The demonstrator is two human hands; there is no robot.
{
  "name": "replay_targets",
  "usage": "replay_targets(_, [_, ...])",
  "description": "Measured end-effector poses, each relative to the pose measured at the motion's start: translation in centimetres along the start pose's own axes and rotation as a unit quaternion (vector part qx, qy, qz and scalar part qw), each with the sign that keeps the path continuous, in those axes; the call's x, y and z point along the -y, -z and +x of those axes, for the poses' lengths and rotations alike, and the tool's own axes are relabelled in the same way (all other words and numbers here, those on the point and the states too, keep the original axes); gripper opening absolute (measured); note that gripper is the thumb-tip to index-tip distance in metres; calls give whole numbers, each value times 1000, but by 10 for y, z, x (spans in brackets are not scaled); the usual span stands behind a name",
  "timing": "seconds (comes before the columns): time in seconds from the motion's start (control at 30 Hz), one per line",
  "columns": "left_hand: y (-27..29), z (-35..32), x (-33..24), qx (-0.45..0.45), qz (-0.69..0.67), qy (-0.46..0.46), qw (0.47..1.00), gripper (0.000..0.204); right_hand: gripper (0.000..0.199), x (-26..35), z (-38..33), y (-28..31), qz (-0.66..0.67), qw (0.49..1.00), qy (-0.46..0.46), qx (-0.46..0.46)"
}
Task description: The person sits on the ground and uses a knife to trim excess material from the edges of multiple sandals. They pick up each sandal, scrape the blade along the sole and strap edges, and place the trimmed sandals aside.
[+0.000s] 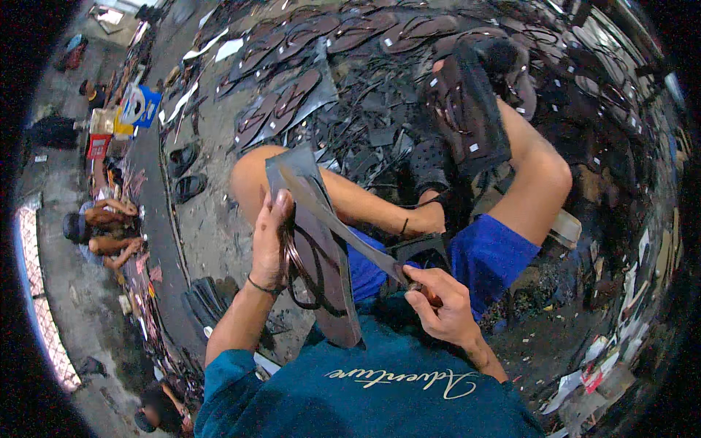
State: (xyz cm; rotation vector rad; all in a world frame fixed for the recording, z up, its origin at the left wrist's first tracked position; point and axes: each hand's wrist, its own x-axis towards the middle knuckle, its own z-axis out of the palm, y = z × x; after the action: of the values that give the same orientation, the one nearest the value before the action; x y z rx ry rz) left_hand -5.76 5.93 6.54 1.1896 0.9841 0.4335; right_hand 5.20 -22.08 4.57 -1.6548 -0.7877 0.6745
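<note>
Our L hand is curled tight on the sandal, thumb on top. To the sandal's R, our R hand, nearly closed, pinches a grey strip; can't tell what else. Prob. we're trimming; next pull needs the sandal held firm.

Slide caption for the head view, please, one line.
Left hand holding a brown flip-flop, right hand at the end of a long dark strip, more flip-flops beyond.
</note>
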Motion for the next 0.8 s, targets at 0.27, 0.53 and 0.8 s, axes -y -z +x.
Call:
replay_targets(0.27, [6, -29, -10, 15, 15, 9, 1000, 52, 36, 1, 22, -15, -70, 994, 85, 0])
replay_targets(0.53, [0, -30, -23, 48, -54, 8, 997, 52, 36, 32, 91, -34, -117, 978, 166, -49])
replay_targets(0.8, [4, -32, -16, 47, -97, 92, 990, 51, 28, 34, 135, -41, 32, 985, 166, -47])
